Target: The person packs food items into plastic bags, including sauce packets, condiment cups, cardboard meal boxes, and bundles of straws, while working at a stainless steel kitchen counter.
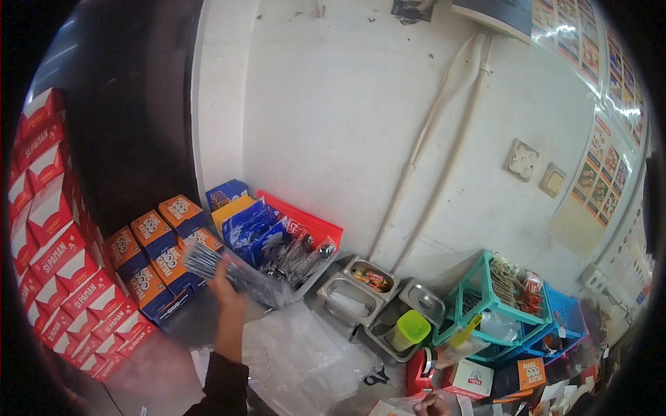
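My left hand (227, 285) grips a long clear plastic pack of thin dark sticks (204, 261), possibly straws. It holds the pack tilted in front of stacked orange and blue cartons (165, 264). Just beyond the pack stands a red and white bin (317, 270) with blue packets (250, 229) and clear-wrapped dark cutlery (299, 257). Below the pack lies a pile of clear plastic bags (307, 353). My right hand (433, 404) shows only partly at the bottom edge, fingers bent, beside a small carton (387, 408) and some clear plastic; its grip is hidden.
Red and white food boxes (67, 255) are stacked high at the left. Metal pans (349, 299), a green-lidded container (413, 327) and teal and blue baskets (494, 312) stand along the wall. Scissors (375, 377) and a red tape dispenser (420, 372) lie near the front.
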`<state>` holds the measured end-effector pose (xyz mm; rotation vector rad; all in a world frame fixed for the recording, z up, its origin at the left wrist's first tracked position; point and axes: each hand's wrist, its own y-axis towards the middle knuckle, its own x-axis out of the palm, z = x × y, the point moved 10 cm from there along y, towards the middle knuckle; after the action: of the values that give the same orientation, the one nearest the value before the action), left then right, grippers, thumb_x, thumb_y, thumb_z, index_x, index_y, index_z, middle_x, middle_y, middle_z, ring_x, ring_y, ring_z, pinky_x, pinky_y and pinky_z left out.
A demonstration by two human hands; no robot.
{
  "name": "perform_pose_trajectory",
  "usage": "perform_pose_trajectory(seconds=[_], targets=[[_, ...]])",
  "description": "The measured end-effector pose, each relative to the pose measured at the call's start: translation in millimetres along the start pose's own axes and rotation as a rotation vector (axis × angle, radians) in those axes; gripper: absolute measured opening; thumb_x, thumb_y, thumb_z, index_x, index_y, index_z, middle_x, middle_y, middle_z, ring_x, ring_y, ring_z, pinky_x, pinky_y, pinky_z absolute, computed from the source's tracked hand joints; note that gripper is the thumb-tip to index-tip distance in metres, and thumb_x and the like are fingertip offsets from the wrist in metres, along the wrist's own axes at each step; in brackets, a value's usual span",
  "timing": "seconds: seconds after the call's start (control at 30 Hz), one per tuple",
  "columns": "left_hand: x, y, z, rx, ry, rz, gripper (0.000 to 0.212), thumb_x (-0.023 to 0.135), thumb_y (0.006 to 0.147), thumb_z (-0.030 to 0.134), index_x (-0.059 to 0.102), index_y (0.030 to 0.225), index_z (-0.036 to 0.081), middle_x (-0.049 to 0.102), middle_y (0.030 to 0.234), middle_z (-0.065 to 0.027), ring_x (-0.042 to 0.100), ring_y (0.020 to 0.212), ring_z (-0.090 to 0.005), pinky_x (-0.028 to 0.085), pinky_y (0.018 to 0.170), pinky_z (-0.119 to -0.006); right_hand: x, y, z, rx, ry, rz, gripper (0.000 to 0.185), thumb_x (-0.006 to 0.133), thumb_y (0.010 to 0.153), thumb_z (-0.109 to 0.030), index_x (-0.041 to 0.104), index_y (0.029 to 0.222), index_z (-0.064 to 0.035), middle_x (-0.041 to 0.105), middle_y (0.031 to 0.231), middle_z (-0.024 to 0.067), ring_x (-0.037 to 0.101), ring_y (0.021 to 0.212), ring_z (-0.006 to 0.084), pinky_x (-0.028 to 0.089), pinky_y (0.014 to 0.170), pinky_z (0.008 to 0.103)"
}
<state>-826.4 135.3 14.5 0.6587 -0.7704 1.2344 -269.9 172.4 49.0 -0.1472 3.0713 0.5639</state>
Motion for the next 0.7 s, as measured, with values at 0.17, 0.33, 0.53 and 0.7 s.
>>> perform_pose_trajectory(seconds=[0.17, 0.33, 0.53, 0.7], targets=[[66.7, 28.5, 46.9, 0.72, 0.296, 0.061, 0.044, 0.068, 0.076, 0.008, 0.043, 0.111, 0.001, 0.055, 0.096, -0.0062, 0.056, 0.083, -0.014, 0.046, 0.075, -0.028, 28.9, -21.8, 93.3, 0.077, -0.169, -0.14, 0.011, 0.064, 0.072, -0.003, 0.053, 0.072, -0.0048, 0.05, 0.068, -0.0007, 0.046, 0.064, 0.0084, 0.038, 0.057, 0.0226], [84.8, 48.2, -54.0, 0.568, 0.345, -0.054, 0.064, 0.067, 0.078, 0.014, 0.029, 0.126, -0.003, 0.055, 0.102, -0.0079, 0.053, 0.092, -0.015, 0.041, 0.083, -0.027, 122.2, -13.8, 30.8, 0.197, -0.128, -0.455, 0.013, 0.06, 0.075, -0.003, 0.051, 0.067, -0.0049, 0.048, 0.064, -0.0009, 0.046, 0.063, 0.0105, 0.037, 0.057, 0.0256], [18.4, 102.5, -140.6, 0.501, 0.399, 0.345, 0.057, 0.071, 0.075, 0.023, 0.043, 0.116, -0.005, 0.055, 0.109, -0.014, 0.055, 0.091, -0.0186, 0.042, 0.083, -0.03, 147.0, 2.4, 8.5, 0.242, -0.232, -0.634, 0.01, 0.06, 0.078, -0.009, 0.052, 0.072, -0.0052, 0.051, 0.067, 0.0017, 0.049, 0.064, 0.0119, 0.04, 0.058, 0.0271], [-41.0, 116.2, -160.7, 0.483, 0.494, 0.504, 0.051, 0.079, 0.065, 0.018, 0.052, 0.102, -0.004, 0.059, 0.099, -0.0112, 0.056, 0.085, -0.0192, 0.046, 0.078, -0.032, 157.0, 7.5, 1.4, 0.219, -0.283, -0.702, 0.011, 0.06, 0.081, -0.014, 0.053, 0.077, -0.0055, 0.054, 0.07, 0.0039, 0.051, 0.064, 0.0131, 0.042, 0.058, 0.0283]])
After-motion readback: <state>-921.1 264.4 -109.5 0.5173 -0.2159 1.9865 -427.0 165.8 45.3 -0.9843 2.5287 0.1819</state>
